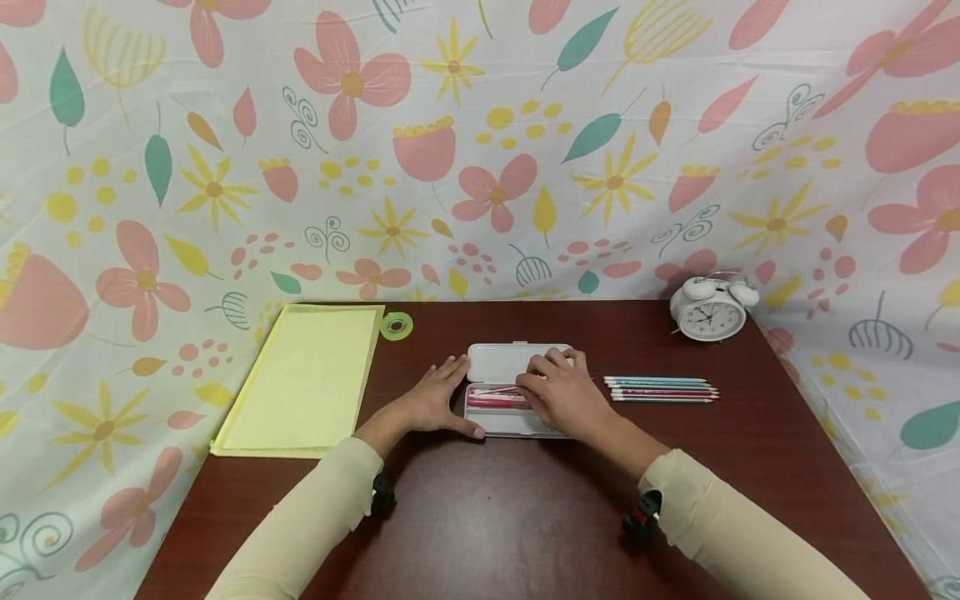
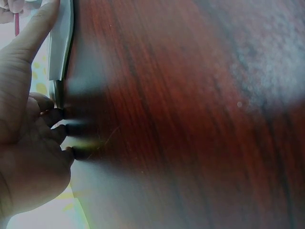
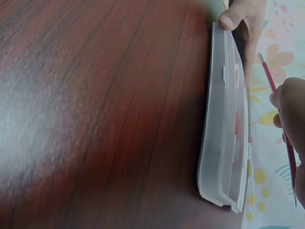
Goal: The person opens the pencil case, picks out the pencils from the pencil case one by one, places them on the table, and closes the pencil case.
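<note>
A white pencil case [image 1: 513,423] lies on the table with its lid [image 1: 495,363] folded back. Inside its rear compartment are red pencils [image 1: 491,402]. My right hand [image 1: 567,395] is over the case's right side, pinching a red pencil [image 3: 268,74] with an eraser end; the right wrist view shows this pencil raised above the case. At the case's left end, my left hand [image 1: 433,402] has its fingers stretched out and its thumb touching the front left corner. The palm of the right hand is hidden in the head view.
Several pencils [image 1: 660,389] lie in a row right of the case. A white alarm clock [image 1: 708,308] stands at the back right. To the left are a yellow mesh folder [image 1: 303,379] and a green tape roll [image 1: 397,326]. Floral cloth [image 1: 495,133] hangs behind the table [image 1: 480,517].
</note>
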